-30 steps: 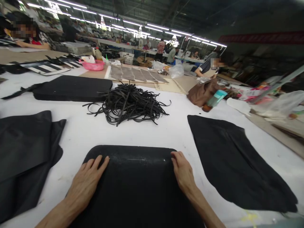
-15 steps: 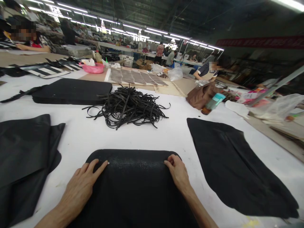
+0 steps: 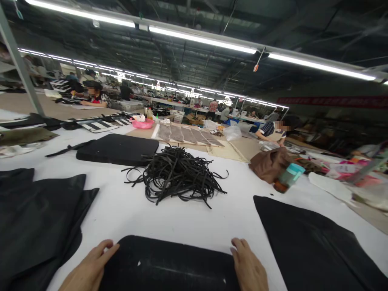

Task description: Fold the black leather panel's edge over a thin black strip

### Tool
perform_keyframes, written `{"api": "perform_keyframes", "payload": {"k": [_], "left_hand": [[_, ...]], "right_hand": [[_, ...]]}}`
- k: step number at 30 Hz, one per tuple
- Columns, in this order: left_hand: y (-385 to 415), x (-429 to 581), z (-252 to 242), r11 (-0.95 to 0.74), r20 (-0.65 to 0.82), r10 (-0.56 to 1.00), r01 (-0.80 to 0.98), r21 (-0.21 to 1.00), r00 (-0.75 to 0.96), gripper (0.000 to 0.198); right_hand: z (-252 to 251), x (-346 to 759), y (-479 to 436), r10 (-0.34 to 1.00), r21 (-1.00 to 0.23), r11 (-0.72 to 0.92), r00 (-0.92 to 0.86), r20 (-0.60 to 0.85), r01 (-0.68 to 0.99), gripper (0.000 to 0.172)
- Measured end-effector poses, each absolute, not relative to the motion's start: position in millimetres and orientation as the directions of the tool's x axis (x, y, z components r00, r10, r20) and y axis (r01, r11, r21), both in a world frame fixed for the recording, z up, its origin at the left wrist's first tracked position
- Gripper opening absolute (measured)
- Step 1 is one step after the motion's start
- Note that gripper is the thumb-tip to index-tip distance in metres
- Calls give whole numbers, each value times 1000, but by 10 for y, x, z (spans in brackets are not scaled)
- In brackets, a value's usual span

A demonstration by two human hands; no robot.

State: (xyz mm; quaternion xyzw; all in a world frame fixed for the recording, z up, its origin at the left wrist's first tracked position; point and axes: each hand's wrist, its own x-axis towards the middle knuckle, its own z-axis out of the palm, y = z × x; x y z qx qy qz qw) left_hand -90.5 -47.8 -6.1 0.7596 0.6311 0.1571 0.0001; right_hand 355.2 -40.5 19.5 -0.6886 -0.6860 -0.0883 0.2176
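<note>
1. Lower in view than half a second ago: left hand point(image 3: 87, 268), right hand point(image 3: 248, 266) and the black panel point(image 3: 169, 266) between them, all down at the bottom edge, with far more ceiling showing. Placement on the panel's far corners unchanged.
2. Left fingers point(image 3: 104, 247): loosely spread, lying flat at the panel's far left corner.
3. Right fingers point(image 3: 238, 243): held close together at the far right corner. Cannot tell whether pinching the edge or only pressing on it.
4. Panel: flat on the white table point(image 3: 182, 220), spanning from left fingertips to right fingertips, near part cut off by the frame.
5. Beyond the fingertips, well apart: pile of black strips point(image 3: 177, 178). Could be snagged or scattered by a long forward shove of the panel.
6. Just outside the right fingers: black sheet point(image 3: 318, 246). Could be dragged or rucked by an outward sweep of that hand.
7. Outside the left fingers: second black sheet point(image 3: 39, 218), open to the same hazard.
8. Likeliest cause of a skewed panel, as a judgement: gaze raised off the hands, plus uneven pressure from flat left fingers and bunched right ones.
</note>
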Motion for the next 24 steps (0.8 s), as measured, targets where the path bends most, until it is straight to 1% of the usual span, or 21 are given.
{"api": "perform_keyframes", "payload": {"k": [1,3,6,7,8,9,12,14,17,20,22,24], "left_hand": [[-447,-901,-65,-233,309,938,948,217,159,54],[-397,-816,-2,-337,387,892,914,228,232,49],[-347,-549,179,-469,425,835,855,221,348,45],[-334,-450,236,-499,432,820,839,216,376,45],[-323,-358,283,-521,440,806,827,211,395,44],[-315,-276,321,-537,444,797,817,209,410,44],[-313,-118,394,-575,434,782,787,224,448,44],[-333,-83,432,-580,425,785,775,249,451,43],[-369,-87,503,-576,400,801,756,313,445,41],[-378,-48,622,-572,332,819,706,417,468,38],[-360,54,734,-565,267,823,671,480,501,39],[-322,217,855,-573,231,810,641,511,539,42]], "right_hand": [[266,3461,-287,908,-138,53,10,419,989,19],[402,3250,-20,906,-54,88,-58,419,995,29],[524,2983,398,912,41,98,-106,395,994,56],[539,2928,524,919,45,102,-111,378,994,60],[546,2890,637,926,36,103,-109,361,994,60],[549,2868,735,932,21,105,-106,346,994,56],[560,2866,904,943,-31,125,-109,315,992,37],[587,2885,895,946,-56,165,-142,290,985,30],[638,2904,694,944,-84,251,-225,240,964,27],[668,2892,363,917,-88,368,-346,199,926,24],[671,2858,155,889,-96,438,-415,195,894,23],[666,2790,-7,856,-97,497,-470,213,862,23]]}}
